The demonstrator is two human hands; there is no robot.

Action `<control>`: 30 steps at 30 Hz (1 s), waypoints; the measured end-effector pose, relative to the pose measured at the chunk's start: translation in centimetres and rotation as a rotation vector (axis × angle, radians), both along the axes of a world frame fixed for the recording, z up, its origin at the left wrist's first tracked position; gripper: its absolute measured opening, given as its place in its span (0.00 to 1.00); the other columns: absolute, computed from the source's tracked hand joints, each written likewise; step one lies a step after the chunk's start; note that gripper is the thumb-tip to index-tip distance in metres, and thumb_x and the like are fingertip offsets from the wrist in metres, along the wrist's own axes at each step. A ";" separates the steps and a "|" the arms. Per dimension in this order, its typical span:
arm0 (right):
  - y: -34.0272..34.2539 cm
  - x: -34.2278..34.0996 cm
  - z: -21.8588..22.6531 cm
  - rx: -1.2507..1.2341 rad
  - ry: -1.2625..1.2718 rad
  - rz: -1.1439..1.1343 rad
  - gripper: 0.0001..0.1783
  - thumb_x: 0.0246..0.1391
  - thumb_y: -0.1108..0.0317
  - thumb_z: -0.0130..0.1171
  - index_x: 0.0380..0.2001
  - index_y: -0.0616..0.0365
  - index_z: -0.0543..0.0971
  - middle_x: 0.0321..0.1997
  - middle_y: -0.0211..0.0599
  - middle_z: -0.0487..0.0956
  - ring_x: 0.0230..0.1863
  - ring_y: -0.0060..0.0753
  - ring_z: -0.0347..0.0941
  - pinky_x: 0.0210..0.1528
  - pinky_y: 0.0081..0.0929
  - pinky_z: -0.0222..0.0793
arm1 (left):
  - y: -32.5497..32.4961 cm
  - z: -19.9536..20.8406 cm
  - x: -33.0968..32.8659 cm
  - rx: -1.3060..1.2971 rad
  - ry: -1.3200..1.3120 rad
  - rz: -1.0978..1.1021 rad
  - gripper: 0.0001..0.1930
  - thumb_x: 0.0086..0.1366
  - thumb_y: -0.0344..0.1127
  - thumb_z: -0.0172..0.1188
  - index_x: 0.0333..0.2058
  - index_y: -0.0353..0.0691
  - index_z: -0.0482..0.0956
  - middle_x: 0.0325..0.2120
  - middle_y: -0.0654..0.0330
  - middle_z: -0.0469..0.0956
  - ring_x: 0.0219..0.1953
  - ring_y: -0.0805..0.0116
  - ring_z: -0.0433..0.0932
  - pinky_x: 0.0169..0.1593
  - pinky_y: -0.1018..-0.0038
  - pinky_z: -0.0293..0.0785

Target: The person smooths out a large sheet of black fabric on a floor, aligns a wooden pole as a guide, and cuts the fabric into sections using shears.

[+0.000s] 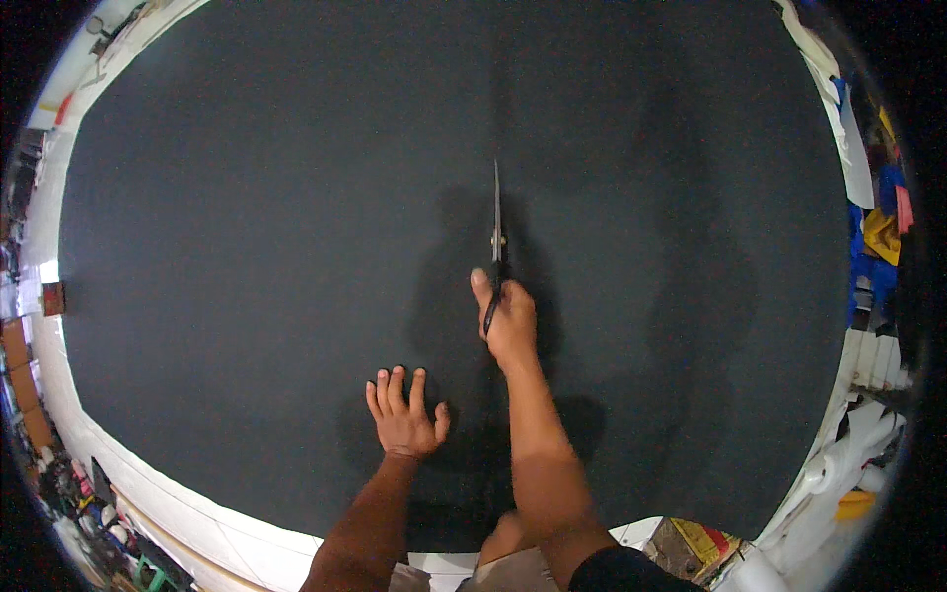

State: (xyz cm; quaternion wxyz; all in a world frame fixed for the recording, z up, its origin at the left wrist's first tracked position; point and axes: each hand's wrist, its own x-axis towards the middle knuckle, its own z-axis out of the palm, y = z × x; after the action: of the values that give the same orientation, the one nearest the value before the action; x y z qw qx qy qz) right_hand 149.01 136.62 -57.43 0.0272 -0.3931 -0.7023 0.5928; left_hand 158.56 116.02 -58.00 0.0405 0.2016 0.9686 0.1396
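Observation:
A wide sheet of dark fabric fills most of the head view. My right hand grips a pair of scissors by the black handles, over the middle of the fabric. The slim metal blades point straight away from me and look closed together. Part of the handles is hidden inside my fingers. Nearer to me and to the left, my left hand lies flat on the fabric with its fingers spread, holding nothing.
Along the left rim of the fabric sits a small brown block. Boxes and mixed clutter stand beyond that edge. At the right are blue and yellow items and white plastic bundles. White floor tiles show near me.

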 end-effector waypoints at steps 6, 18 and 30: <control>3.4 -7.9 -0.3 -0.087 0.043 -0.011 0.30 0.55 0.42 0.65 0.17 0.54 0.66 0.14 0.28 0.66 0.12 0.22 0.62 0.15 0.24 0.57 | -0.2 -0.5 0.2 0.001 0.055 -0.006 0.31 0.58 0.51 0.57 0.58 0.44 0.69 0.59 0.46 0.62 0.66 0.41 0.55 0.67 0.39 0.48; 7.9 -17.5 -1.2 0.056 0.112 0.038 0.30 0.55 0.41 0.63 0.19 0.59 0.73 0.15 0.33 0.70 0.14 0.28 0.67 0.18 0.30 0.63 | 0.6 0.6 -1.6 0.080 0.090 0.017 0.26 0.60 0.50 0.58 0.53 0.42 0.73 0.54 0.46 0.67 0.59 0.42 0.63 0.61 0.41 0.55; 8.2 -17.7 -0.8 0.197 -0.123 0.058 0.33 0.56 0.38 0.60 0.30 0.66 0.78 0.31 0.54 0.80 0.33 0.55 0.76 0.38 0.42 0.70 | 17.0 -1.0 -38.8 0.028 0.217 0.075 0.34 0.66 0.54 0.52 0.67 0.47 0.60 0.69 0.44 0.53 0.72 0.41 0.47 0.72 0.49 0.40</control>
State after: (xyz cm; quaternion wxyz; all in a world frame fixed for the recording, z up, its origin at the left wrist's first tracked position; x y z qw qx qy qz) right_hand 131.30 144.82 -58.20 0.0053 -0.4036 -0.7687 0.4963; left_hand 119.72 133.07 -58.97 -0.0726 0.1795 0.9722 0.1319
